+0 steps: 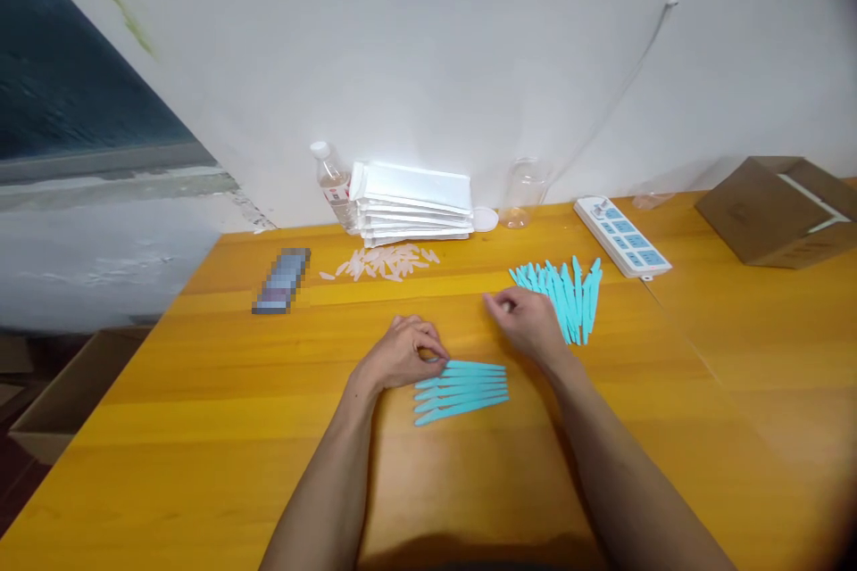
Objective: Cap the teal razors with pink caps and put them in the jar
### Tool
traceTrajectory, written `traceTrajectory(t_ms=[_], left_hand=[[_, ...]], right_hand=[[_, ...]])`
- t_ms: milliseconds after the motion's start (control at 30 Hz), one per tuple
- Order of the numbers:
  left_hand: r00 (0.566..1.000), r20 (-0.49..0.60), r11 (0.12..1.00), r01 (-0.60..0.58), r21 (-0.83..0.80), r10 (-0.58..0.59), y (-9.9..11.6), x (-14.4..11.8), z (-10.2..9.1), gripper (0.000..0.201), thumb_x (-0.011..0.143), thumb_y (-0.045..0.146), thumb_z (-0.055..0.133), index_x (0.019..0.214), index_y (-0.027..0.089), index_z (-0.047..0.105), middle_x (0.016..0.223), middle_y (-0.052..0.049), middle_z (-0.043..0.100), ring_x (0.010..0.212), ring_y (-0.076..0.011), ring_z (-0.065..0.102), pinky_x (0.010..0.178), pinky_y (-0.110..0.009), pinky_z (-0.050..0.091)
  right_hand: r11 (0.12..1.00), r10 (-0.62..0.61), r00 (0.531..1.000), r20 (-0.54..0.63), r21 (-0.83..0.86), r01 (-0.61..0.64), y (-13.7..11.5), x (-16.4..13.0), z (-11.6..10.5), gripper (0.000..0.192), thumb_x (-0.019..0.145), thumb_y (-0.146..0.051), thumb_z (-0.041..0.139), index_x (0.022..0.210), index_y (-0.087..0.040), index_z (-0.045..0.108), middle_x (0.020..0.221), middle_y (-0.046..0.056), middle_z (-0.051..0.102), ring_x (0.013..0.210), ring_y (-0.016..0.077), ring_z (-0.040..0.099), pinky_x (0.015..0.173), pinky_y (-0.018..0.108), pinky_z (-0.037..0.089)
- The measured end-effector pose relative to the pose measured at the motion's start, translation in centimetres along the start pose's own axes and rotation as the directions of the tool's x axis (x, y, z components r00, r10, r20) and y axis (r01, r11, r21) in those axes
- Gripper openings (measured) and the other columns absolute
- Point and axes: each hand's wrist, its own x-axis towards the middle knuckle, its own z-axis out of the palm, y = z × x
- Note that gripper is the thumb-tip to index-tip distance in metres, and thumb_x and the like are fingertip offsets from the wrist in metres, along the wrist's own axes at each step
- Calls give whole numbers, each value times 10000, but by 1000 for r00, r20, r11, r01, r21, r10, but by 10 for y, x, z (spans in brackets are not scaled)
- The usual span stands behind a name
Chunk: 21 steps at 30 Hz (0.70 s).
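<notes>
On the orange wooden table (pixel 201 428) lies a neat row of several light blue plastic sticks (pixel 461 391), side by side. My left hand (pixel 405 352) rests at the row's left end, its fingertips touching the top stick. My right hand (pixel 526 319) hovers just above the table, fingers curled, next to a fanned pile of the same blue sticks (pixel 566 290); whether it holds one I cannot tell. A heap of small pale pink caps (pixel 385 263) lies farther back.
Against the wall stand a stack of white packets (pixel 411 203), a water bottle (pixel 333 183), a clear jar (pixel 520 192) and a white power strip (pixel 622 236). A cardboard box (pixel 780 210) sits at the right; a blurred phone (pixel 282 281) lies left. Another box (pixel 60 401) is on the floor.
</notes>
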Motion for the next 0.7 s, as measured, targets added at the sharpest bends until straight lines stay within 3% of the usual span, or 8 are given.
traceTrajectory(t_ms=[67, 167, 233, 300, 433, 500, 600, 700], left_hand=[[1000, -27, 993, 7, -118, -10, -2, 1, -1, 142, 808, 318, 709, 899, 284, 813, 894, -47, 737, 891, -222, 646, 902, -347, 440], [976, -193, 963, 48, -267, -102, -15, 3, -4, 244, 871, 388, 656, 994, 229, 794, 909, -69, 735, 831, -202, 650, 782, -298, 474], [908, -373, 960, 96, -262, -192, -30, 4, -6, 269, 891, 415, 627, 944, 204, 785, 869, -65, 726, 773, -186, 631, 721, -281, 468], [807, -532, 963, 162, -216, -255, -45, 5, -8, 284, 895, 427, 614, 914, 193, 774, 820, -53, 706, 725, -175, 608, 700, -279, 464], [680, -676, 947, 309, -88, -284, -68, 3, -14, 296, 902, 394, 591, 1028, 184, 758, 885, -63, 681, 775, -190, 620, 787, -315, 492], [672, -696, 932, 363, 14, -251, -73, 3, -15, 324, 898, 361, 592, 1136, 195, 735, 1001, -88, 667, 895, -223, 631, 875, -352, 489], [725, -661, 888, 416, 195, -194, -71, 6, -12, 420, 906, 317, 575, 1312, 236, 651, 1224, -123, 616, 1106, -294, 578, 979, -422, 442], [765, -608, 821, 478, 313, -213, -64, 13, -9, 480, 940, 290, 514, 1417, 263, 559, 1341, -139, 572, 1117, -340, 546, 931, -473, 435]], right_hand=[[955, 209, 960, -185, -173, -241, 14, 6, -13, 342, 901, -453, 544, 835, -180, 740, 922, 123, 746, 801, 237, 657, 715, 320, 447], [846, 384, 903, -194, -319, -428, 35, 11, -26, 411, 840, -519, 581, 982, -169, 743, 1015, 179, 732, 849, 289, 672, 704, 358, 462], [816, 435, 890, -136, -359, -453, 45, 11, -30, 448, 811, -528, 596, 1019, -162, 748, 982, 201, 735, 839, 309, 681, 691, 372, 465], [815, 453, 887, -91, -362, -453, 50, 11, -30, 432, 800, -505, 594, 1016, -170, 760, 944, 203, 743, 836, 319, 686, 687, 378, 464], [839, 450, 892, -46, -321, -440, 55, 12, -28, 425, 783, -496, 583, 1011, -193, 773, 966, 178, 756, 867, 324, 688, 703, 375, 467], [840, 459, 888, -40, -307, -448, 58, 13, -29, 438, 782, -522, 579, 1000, -198, 776, 961, 160, 761, 882, 320, 688, 709, 365, 466], [844, 453, 891, -40, -303, -443, 61, 14, -31, 451, 793, -544, 564, 976, -196, 784, 939, 152, 766, 878, 318, 689, 701, 356, 459], [848, 443, 896, -29, -309, -430, 62, 14, -35, 416, 801, -512, 562, 944, -197, 793, 937, 155, 766, 867, 315, 690, 699, 355, 457]])
